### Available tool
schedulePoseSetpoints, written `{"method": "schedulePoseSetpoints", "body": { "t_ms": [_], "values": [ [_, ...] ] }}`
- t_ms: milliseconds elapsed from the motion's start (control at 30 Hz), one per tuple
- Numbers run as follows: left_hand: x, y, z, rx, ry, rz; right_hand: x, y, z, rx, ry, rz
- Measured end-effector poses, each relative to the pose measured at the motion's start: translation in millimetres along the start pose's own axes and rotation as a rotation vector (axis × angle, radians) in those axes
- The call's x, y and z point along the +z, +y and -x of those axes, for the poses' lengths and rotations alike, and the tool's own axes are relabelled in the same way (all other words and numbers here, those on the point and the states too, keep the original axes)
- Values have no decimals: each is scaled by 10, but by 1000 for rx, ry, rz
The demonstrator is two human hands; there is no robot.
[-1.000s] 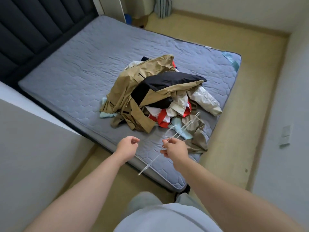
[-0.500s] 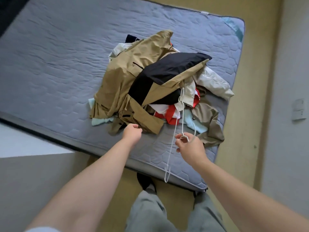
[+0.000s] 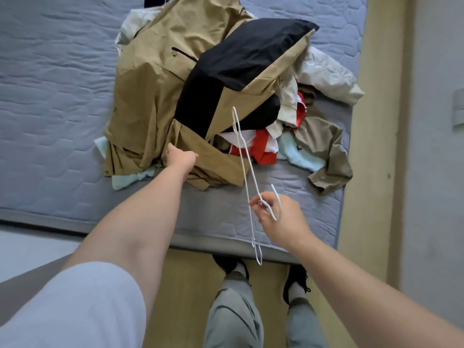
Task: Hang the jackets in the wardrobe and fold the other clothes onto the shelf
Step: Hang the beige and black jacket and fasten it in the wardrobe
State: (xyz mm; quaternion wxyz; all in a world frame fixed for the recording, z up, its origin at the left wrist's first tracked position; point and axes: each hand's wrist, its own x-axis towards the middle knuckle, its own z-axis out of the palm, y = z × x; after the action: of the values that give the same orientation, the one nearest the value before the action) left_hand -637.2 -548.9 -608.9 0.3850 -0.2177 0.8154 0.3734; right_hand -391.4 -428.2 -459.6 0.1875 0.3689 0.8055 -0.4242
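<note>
**Jacket touched, hanger held**

Tan jacket (image 3: 150, 84) is laid atop the clothes pile (image 3: 266, 149) on the bed (image 3: 50, 96), near the edge. L hand (image 3: 182, 158) is placed on its lower hem; whether the fingers grip cannot be told. White hanger (image 3: 244, 162) is pinched at the neck by R hand (image 3: 281, 219), fingers closed on it.

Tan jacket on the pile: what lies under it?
Under the tan jacket, light blue cloth pokes out at the near edge, red-and-white fabric at right; the rest is covered.

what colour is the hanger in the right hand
White. The head view shows the hanger, gripped by the right hand.
</note>
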Motion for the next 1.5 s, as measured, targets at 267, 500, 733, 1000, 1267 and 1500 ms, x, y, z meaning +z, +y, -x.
{"method": "schedulePoseSetpoints", "body": {
  "t_ms": [267, 500, 733, 1000, 1267, 1500],
  "values": [
    [-1, -6, 168, 65, -60, -19, 53, -1, 68, 28, 13, -35],
    [-340, 80, 1319, 294, -54, 80, -215, -334, 465, 55, 79, -90],
    [-743, 439, 2552, 523, -35, 13, -651, -701, 912, -35, 117, -146],
    [-847, 813, 3763, 808, 119, -55, -1283, -867, 1217, -191, 147, -319],
    [-655, 596, 4819, 727, 345, -49, -1904, -606, 1523, -462, 84, -239],
    [-636, 344, 5627, 813, 766, -201, -2071, -355, 1870, -604, 32, -82]
  ]
}}
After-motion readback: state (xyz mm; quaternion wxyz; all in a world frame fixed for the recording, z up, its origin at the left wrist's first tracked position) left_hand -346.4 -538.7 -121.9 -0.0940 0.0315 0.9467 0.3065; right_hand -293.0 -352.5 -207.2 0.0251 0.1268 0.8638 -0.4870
